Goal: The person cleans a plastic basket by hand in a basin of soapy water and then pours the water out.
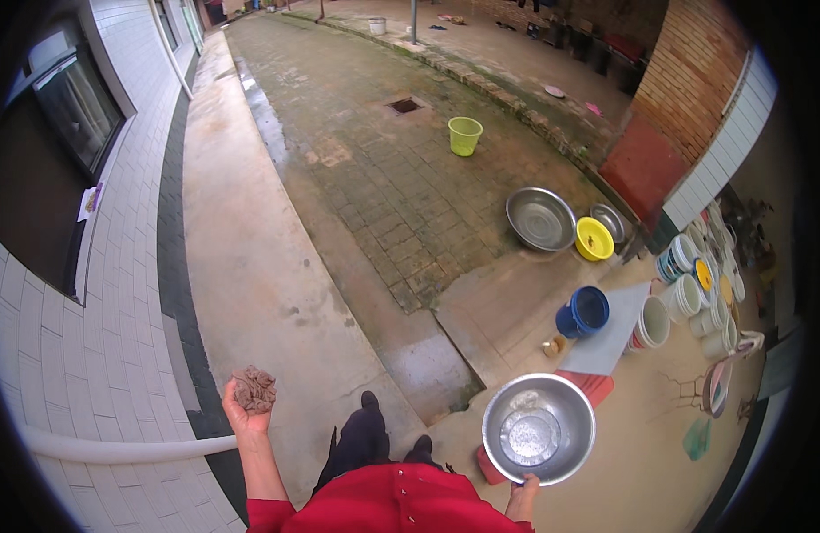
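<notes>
A crumpled brown cloth (255,390) is bunched in my left hand (242,412), held out beside the tiled wall. My right hand (525,492) grips the near rim of a wide metal basin (565,426). The basin's inside faces up and shows a wet-looking shine with a pale patch near its far side. Below the basin, parts of a red object (597,389) stick out; the basin hides the rest of it.
A blue bucket (569,318) stands near a grey board (609,333). Several white buckets (683,298) crowd the right. Farther off are a large metal basin (516,206), a yellow basin (603,253) and a yellow-green bucket (464,138). A white pipe (130,452) crosses on my left; a ledge edge (330,280) runs ahead.
</notes>
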The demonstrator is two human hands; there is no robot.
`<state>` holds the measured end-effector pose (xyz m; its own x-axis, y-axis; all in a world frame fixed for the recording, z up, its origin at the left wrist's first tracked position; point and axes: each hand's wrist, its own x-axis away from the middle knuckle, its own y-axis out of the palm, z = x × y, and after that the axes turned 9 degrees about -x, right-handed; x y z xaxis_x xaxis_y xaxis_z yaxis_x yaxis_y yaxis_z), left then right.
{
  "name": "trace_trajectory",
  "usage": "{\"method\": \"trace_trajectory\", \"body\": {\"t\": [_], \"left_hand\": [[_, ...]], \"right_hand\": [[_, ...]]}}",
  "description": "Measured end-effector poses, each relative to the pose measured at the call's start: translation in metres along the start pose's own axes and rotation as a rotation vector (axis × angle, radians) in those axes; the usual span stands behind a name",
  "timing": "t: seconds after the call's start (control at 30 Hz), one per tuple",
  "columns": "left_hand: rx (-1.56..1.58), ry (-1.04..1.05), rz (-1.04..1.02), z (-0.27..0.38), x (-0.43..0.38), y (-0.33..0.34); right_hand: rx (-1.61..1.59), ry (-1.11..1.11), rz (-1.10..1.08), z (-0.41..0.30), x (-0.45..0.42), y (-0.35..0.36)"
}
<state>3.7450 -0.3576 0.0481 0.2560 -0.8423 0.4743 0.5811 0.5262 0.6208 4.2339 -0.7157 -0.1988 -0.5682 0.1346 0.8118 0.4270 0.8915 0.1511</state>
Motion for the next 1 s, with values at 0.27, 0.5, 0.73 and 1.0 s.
{"method": "trace_trajectory", "body": {"t": [0.27,0.5,0.73,1.0], "left_hand": [[0.077,-0.091,-0.035,-0.011,-0.160,0.094],[0.076,-0.050,-0.014,0.008,-0.287,0.189],[0.045,-0.041,-0.107,-0.023,-0.414,0.226],[0.056,-0.115,0.129,-0.078,-0.533,0.305]], "right_hand": [[0.029,-0.220,-0.182,0.062,-0.064,0.120],[0.162,-0.222,0.097,0.100,0.053,0.311],[0.238,-0.257,0.058,0.131,0.020,0.473],[0.446,-0.399,0.001,0.184,0.024,0.763]]}}
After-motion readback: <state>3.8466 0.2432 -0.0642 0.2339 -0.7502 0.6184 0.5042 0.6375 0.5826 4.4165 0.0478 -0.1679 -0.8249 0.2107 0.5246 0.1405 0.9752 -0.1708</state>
